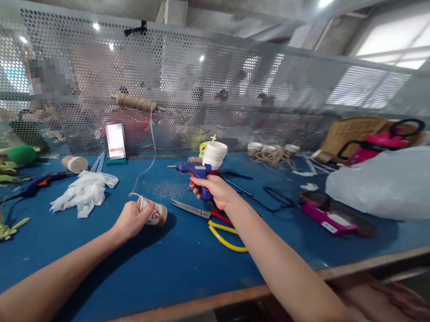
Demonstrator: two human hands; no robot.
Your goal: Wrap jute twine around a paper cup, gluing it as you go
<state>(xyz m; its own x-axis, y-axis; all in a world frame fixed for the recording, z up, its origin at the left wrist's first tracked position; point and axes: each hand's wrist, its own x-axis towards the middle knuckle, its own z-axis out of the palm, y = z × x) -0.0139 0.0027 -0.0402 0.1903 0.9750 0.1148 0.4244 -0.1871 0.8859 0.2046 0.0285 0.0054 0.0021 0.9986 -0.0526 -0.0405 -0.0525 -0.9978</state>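
Observation:
My left hand (131,219) is closed round a paper cup (155,213) tipped on its side above the blue table. Twine (153,132) runs from the cup up to a spool of twine (135,102) on the mesh panel. In my right hand (216,189) is a blue glue gun (199,173), its nozzle pointing left, apart from the cup. Below it lie scissors (202,214) with yellow and red handles, blades toward the cup. Just behind the glue gun stands a stack of white paper cups (214,154).
White plastic strips (84,193) and a second glue gun (42,182) lie left. Twine-wrapped cups (272,151) sit at the back. A purple device (328,216), a white plastic bag (400,184) and a pink item (378,146) occupy the right. A perforated metal panel (177,70) borders the far side.

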